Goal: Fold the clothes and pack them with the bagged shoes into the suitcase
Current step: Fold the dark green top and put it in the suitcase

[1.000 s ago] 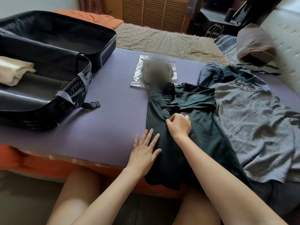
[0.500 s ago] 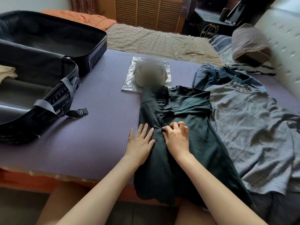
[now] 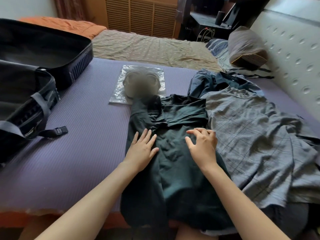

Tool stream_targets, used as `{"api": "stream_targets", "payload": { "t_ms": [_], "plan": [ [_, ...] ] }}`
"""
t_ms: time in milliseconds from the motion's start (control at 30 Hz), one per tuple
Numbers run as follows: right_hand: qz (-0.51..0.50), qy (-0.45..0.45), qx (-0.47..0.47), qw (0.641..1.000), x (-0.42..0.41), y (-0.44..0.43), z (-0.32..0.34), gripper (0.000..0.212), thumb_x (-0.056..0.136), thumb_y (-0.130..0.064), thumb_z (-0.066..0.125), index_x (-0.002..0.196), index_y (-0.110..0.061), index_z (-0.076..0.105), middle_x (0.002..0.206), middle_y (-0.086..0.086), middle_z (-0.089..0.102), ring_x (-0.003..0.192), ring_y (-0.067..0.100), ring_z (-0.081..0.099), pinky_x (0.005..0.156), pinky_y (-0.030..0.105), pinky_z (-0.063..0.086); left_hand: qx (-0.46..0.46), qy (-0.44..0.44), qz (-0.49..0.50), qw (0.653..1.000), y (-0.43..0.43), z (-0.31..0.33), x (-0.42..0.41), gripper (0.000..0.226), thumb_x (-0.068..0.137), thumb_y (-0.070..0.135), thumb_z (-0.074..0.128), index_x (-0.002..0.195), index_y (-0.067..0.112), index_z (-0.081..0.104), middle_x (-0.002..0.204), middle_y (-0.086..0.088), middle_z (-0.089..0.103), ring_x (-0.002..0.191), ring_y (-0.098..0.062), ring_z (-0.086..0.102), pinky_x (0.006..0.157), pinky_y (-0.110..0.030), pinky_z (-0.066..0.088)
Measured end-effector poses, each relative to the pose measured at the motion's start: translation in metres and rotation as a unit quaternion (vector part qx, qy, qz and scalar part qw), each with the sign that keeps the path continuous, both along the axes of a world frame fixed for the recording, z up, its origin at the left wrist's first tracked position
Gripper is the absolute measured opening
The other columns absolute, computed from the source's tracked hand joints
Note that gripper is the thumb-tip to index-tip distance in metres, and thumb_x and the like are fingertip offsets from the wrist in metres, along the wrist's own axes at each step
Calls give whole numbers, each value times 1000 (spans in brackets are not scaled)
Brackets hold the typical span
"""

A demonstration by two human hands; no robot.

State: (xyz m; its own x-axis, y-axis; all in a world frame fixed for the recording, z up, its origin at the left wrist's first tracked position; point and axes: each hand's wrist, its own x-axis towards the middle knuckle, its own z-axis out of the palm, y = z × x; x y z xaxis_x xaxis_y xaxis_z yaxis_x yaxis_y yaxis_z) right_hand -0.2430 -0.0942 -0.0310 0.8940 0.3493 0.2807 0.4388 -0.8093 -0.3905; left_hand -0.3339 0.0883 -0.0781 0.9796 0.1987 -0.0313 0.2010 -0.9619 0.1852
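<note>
Pressing flat on the dark green garment (image 3: 174, 170), the left hand (image 3: 142, 150) is pinning its left fold, while the right hand (image 3: 203, 146) is arching over it, spread and gripping nothing. The garment is running lengthwise toward the bagged shoes (image 3: 140, 82), and the suitcase (image 3: 81, 54) is sitting open far left.

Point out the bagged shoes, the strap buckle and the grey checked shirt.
bagged shoes (image 3: 118, 90): head view, plastic bag's left edge.
strap buckle (image 3: 61, 130): head view, middle of clip.
grey checked shirt (image 3: 251, 132): head view, chest panel.

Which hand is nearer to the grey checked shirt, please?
Right. The right hand is at the edge of the grey checked shirt; the left hand lies across the dark green garment from it.
</note>
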Motion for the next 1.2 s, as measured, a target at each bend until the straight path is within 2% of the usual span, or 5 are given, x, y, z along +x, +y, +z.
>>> {"api": "stream_targets", "payload": {
  "t_ms": [200, 333, 533, 867, 1200],
  "plan": [
    [-50, 28, 24, 998, 15, -34, -5, 32, 90, -28, 60, 121, -18, 62, 124, 3, 57, 117, 24, 34, 98, 30, 24, -8, -39, 41, 998, -5, 2, 15, 52, 102, 39, 28, 150, 21, 19, 159, 0, 10, 146, -14, 0, 117, -35, -1],
    [-118, 49, 83, 988, 25, -49, -10, 44, 85, -32, 68, 123, -13, 59, 122, 9, 59, 116, 31, 42, 100, 33, 27, 1, 76, 25, 997, -7, 4, 24, 56, 103, 40, 19, 152, 21, 2, 160, -4, 3, 146, -20, -4, 117, -42, 1],
    [-170, 150, 202, 953, 32, -61, -15, 28, 75, -44, 76, 88, -20, 68, 92, 3, 66, 102, 26, 57, 87, 32, 42, -61, -135, 133, 980, -6, 49, 49, 58, 99, 31, 41, 150, 14, 18, 128, -11, 56, 104, -33, 59, 86, -40, 42],
    [-112, 198, 295, 928, 59, -81, 7, 15, 85, -27, 69, 93, -14, 70, 88, -1, 68, 87, 15, 64, 75, 26, 48, -255, -157, 71, 952, -107, 54, 97, 27, 89, 28, 58, 111, 14, 57, 109, -2, 61, 102, -21, 57, 88, -31, 42],
    [-43, 228, 180, 956, 149, -64, 30, 30, 87, -31, 67, 105, -8, 68, 101, 4, 67, 96, 18, 61, 81, 31, 47, -178, -79, 184, 963, -164, 26, 112, 63, 70, 69, 62, 105, 17, 53, 118, -3, 43, 113, -23, 42, 97, -34, 33]
  ]
}}
